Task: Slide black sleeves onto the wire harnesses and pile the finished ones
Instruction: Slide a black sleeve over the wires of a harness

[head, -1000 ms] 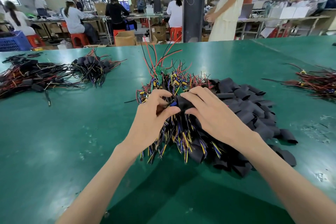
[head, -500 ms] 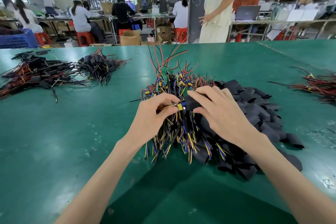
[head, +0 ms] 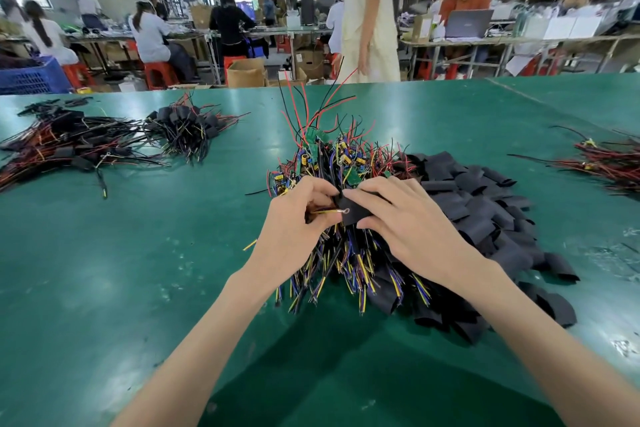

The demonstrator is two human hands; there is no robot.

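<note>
My right hand (head: 412,229) pinches a flat black sleeve (head: 355,213) above the heap of bare wire harnesses (head: 339,163). My left hand (head: 294,218) pinches that harness's wires, and a yellow wire with a ring terminal (head: 343,210) lies across the sleeve's left end. Loose black sleeves (head: 485,204) are heaped to the right of my hands. Sleeved harnesses (head: 187,125) lie piled at the far left of the green table (head: 138,270).
More red and black wire bundles lie at the far left edge (head: 52,146) and at the right edge (head: 609,159). A person in a pale dress (head: 370,10) stands just behind the table. Other workers sit at benches beyond.
The sleeve has shifted left over the harness end, and the yellow ring-terminal wire now shows at its left edge. The person behind the table has stepped right.
</note>
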